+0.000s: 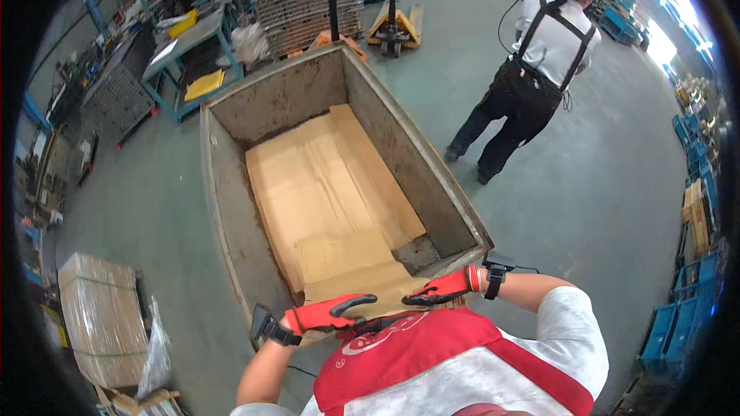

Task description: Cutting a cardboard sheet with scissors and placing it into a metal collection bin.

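A large grey metal bin (220, 185) with stained inner walls stands in front of me. Flat brown paper or cardboard sheets (308, 177) cover most of its bottom. One creased brown paper sheet (351, 258) runs from there up to the near rim, by my apron. My left hand (327, 313), in a red glove with dark fingertips, holds this sheet's near edge, thumb apart from the fingers. Further right, my right hand (439, 288), gloved alike, is closed on the same edge at the near right corner. The undersides of both hands are hidden.
A person (551, 62) in a white shirt and dark overalls stands beyond the bin's right side. Pallet jacks (395, 29) are past its far end. A blue-green worktable (185, 50) stands far left, a plastic-wrapped carton stack (102, 316) near left. Blue crates (678, 323) line the right.
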`<state>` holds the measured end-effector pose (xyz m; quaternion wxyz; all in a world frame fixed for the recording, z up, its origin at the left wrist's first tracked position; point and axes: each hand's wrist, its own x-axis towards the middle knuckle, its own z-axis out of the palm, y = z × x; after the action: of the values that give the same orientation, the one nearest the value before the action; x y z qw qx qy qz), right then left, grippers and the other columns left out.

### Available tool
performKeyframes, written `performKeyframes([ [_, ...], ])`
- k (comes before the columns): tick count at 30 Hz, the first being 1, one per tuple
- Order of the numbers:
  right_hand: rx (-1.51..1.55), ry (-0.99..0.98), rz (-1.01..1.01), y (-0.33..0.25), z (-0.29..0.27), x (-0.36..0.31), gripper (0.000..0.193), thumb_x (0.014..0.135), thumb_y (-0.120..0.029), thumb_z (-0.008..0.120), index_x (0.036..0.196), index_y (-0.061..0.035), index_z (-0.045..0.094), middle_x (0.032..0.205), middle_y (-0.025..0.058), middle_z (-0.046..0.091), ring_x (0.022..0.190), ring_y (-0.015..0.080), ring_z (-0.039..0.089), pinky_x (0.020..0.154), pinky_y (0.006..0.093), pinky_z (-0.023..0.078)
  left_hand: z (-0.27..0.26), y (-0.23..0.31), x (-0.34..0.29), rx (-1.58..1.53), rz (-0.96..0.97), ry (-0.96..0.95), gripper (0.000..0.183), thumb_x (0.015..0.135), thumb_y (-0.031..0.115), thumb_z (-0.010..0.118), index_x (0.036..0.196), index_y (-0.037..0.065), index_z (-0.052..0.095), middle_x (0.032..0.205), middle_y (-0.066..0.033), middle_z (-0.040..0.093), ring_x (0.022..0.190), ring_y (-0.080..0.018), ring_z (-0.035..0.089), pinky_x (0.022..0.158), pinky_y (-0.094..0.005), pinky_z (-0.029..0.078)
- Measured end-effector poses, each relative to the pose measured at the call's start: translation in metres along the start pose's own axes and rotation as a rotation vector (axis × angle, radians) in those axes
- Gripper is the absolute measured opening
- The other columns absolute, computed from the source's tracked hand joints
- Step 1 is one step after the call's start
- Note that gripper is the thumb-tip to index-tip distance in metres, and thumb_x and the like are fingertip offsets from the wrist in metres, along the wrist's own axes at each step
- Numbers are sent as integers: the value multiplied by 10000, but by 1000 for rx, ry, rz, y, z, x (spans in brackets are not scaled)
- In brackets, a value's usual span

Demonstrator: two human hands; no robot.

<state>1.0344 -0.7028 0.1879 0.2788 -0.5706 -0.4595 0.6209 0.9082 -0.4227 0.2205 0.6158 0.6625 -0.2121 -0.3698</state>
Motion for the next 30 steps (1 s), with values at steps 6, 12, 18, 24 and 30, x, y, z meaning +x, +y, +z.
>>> performKeyframes([
  [6,144,2,49,3,3,-5,486,864,-357,304,1220,-27,305,1270,79,305,1164,158,284,970,274,202,-2,72,-40,979,-185,187,663,621,409,614,1177,133,380,1158,-143,400,1106,-285,337,940,-390,227],
  [12,-51,121,192,21,-6,2,368,833,-322,379,1047,-35,464,930,67,543,810,141,500,692,288,398,11,12,-39,1303,-172,523,282,596,287,586,819,121,535,818,-55,549,830,-238,504,810,-370,351],
  [18,-894,463,199,-58,-2,-8,645,712,-428,527,1196,-50,327,1060,151,481,1032,245,428,858,312,327,-16,22,-24,1176,-240,775,214,606,257,574,765,114,559,703,-68,555,695,-242,531,657,-353,405],
  [24,-945,878,-83,-29,-7,1,502,704,-303,528,1127,-65,402,790,124,560,694,286,538,614,360,421,-31,48,-12,1192,-159,877,193,607,213,578,776,123,552,701,-62,548,700,-243,520,628,-359,400],
  [30,-824,899,-23,-33,-10,-12,461,721,-294,518,1121,-91,412,754,139,558,663,294,543,587,375,423,-35,67,-3,1151,-4,903,376,615,233,607,962,109,530,880,-80,549,848,-248,502,830,-375,355],
])
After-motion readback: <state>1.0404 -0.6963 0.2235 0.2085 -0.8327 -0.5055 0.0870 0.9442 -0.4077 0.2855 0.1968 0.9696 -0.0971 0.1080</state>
